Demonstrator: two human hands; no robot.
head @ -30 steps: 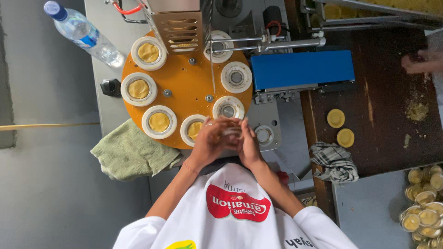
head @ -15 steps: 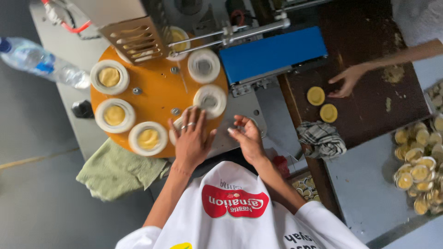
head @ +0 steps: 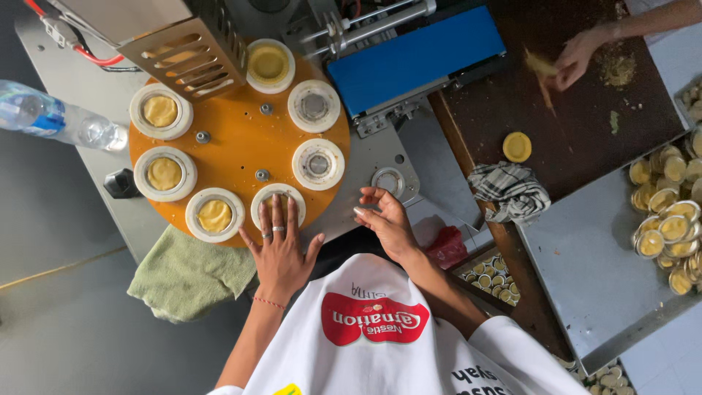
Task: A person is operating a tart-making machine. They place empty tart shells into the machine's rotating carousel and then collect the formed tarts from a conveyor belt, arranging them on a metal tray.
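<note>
My left hand (head: 280, 249) lies flat, fingers spread, holding nothing, its fingertips pressing into the white ring cup (head: 277, 204) at the near edge of the orange disc (head: 241, 139). My right hand (head: 386, 219) hovers just beside the disc over the grey metal base (head: 369, 157), fingers loosely curled and empty.

The disc is smooth and round, studded with small bolts and set with white ring cups. Three on the left hold pale yellow dough (head: 163, 173), soft and lumpy; two on the right show bare metal cores (head: 318, 164). A slotted metal housing (head: 191, 53) overhangs the far cups, and a blue block (head: 417, 55) sits behind.

A rumpled green towel (head: 190, 274) lies under the disc's near left edge; a clear plastic bottle (head: 55, 121) lies further left. A checked cloth (head: 510, 190) sits on the dark wooden board (head: 578, 139), near a round yellow shell (head: 517, 146). Another person's hand (head: 578, 55) works dough at the board's far side. Shiny tart tins (head: 669, 212) crowd a steel tray (head: 585, 271).
</note>
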